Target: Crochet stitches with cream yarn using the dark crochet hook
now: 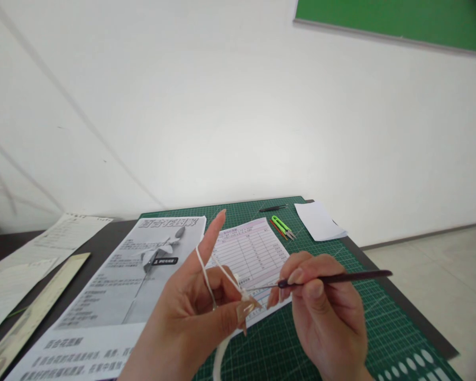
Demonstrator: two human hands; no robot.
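Observation:
Between the thumb and fingers of my left hand (198, 307) is a small white crochet piece (245, 295), mostly hidden by the fingertips. White yarn (203, 267) loops around the raised index finger and runs back down to the piece. A wider white strand (221, 354) hangs below the hand. My right hand (327, 312) is closed around a dark-handled crochet hook (341, 277), gripped like a pen. The hook's thin metal shaft points left, and its tip meets the white piece.
Beneath the hands lies a green cutting mat (392, 323). On it are a printed flower sheet (115, 286), a lined form (257, 243), green thread snips (281, 225), a dark slim tool (273, 208) and white paper (319, 222). A ruler-like strip (35, 317) lies left. A white wall (238, 106) stands behind.

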